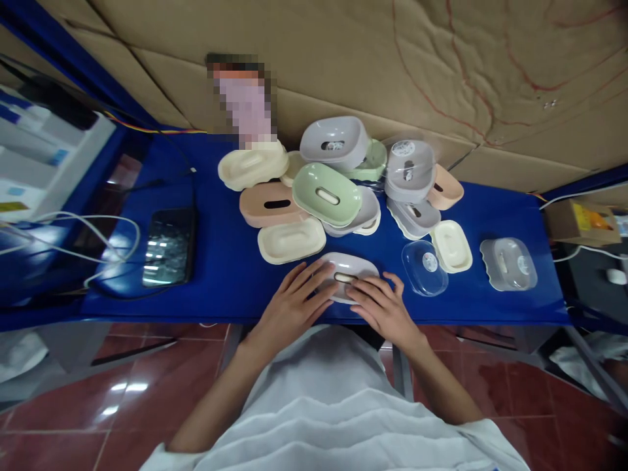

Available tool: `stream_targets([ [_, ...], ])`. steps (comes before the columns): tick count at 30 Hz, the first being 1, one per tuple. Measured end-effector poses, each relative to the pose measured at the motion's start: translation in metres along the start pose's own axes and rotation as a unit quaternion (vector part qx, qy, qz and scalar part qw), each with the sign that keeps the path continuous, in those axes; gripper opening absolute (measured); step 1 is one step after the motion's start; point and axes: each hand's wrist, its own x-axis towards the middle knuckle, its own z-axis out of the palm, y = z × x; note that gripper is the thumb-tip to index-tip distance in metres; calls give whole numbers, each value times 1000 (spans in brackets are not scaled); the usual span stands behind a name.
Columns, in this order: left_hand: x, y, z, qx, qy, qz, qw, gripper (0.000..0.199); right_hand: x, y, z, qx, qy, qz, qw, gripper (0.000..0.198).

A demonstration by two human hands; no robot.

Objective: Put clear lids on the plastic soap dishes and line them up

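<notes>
A light grey soap dish [349, 263] with a slot in its middle lies on the blue table in front of me. My left hand [294, 302] grips its left end, fingers extended across the rim and thumb at the near side. On the right end, my right hand [380, 302] holds the dish with its fingers bent over the rim. A cream piece shows through the slot. Just beyond the dish are a cream scalloped tray [292, 241] and a green soap dish [327, 195]. Right of my hands lies a clear lid [424, 268] with a round sticker.
Behind stand a peach dish [269, 204], a grey dish [333, 140] and a lidded grey dish [410, 169]. A cream tray [451, 246] and another lidded dish [509, 263] lie right. A black phone [169, 247] and white cables lie left. Cardboard [343, 59] backs the blue table [235, 288].
</notes>
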Motion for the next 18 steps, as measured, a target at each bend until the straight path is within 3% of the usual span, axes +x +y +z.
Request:
stream_targets([
  [5,-5,-1,5,-18,10,-14,1000,37,-4,0,6,-2,-15,-17,1000,38],
  [7,-5,0,5,-26,9,-18,999,38,-11,5,4,-3,-4,6,1000,45],
  [10,-6,3,5,-50,13,-37,998,39,-29,22,-2,-53,70,141,986,56],
  [12,-8,3,5,-75,23,-50,996,40,-43,36,-6,-110,123,267,949,66],
  [14,-11,3,5,-102,29,-56,993,40,-55,47,-8,-142,146,347,915,74],
  [16,-11,3,6,-125,24,-61,990,38,-63,51,-11,-123,155,367,909,72],
  [18,-8,4,7,-142,14,-63,988,38,-64,47,-14,-56,165,343,923,63],
])
